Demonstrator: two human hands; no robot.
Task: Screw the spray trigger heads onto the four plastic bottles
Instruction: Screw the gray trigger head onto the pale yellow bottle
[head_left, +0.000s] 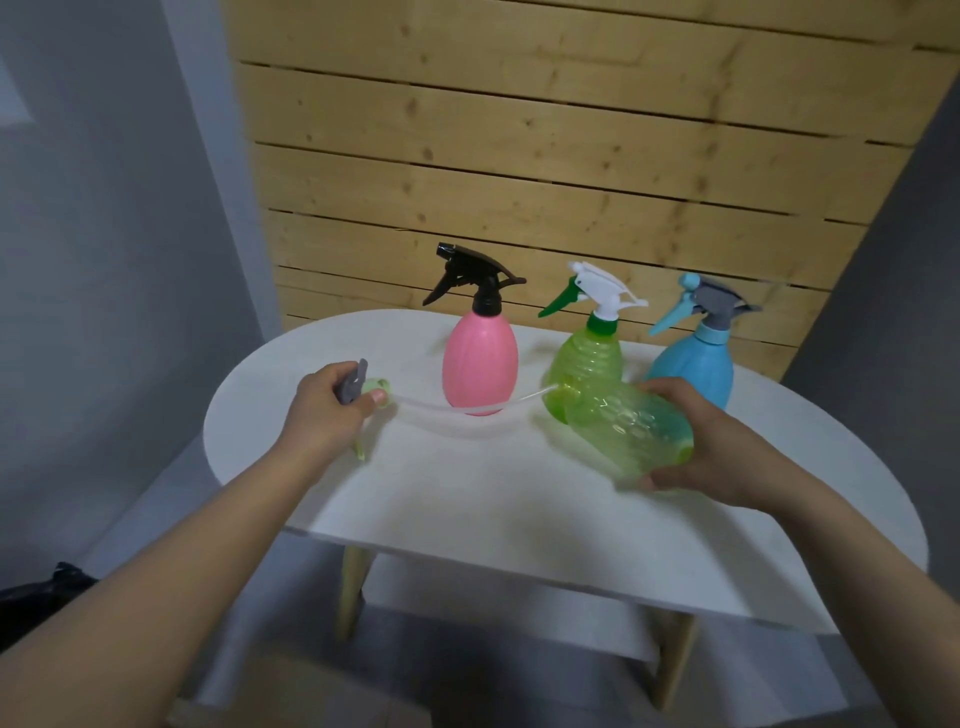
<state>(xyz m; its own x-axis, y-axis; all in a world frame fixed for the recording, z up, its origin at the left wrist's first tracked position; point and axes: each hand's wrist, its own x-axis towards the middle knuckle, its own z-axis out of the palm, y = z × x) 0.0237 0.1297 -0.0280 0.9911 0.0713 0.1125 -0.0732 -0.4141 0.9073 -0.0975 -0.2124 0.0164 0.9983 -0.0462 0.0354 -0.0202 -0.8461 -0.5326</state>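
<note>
My right hand (722, 447) grips a translucent green bottle (623, 431), tipped on its side above the white table (467, 499) with its open neck pointing left. My left hand (327, 410) holds a grey and light-green spray trigger head (363, 387). Its clear dip tube (467, 408) stretches right, and the tube's tip sits at the bottle's neck. Three bottles stand upright at the back with trigger heads on them: a pink bottle (480, 358) with a black head, a green ribbed bottle (589, 358) with a white and green head, and a blue bottle (693, 364) with a grey and blue head.
A wall of pale wooden planks (545, 156) rises right behind the table. The table's front edge lies close below my forearms. A dark bag (36, 597) sits on the floor at the lower left.
</note>
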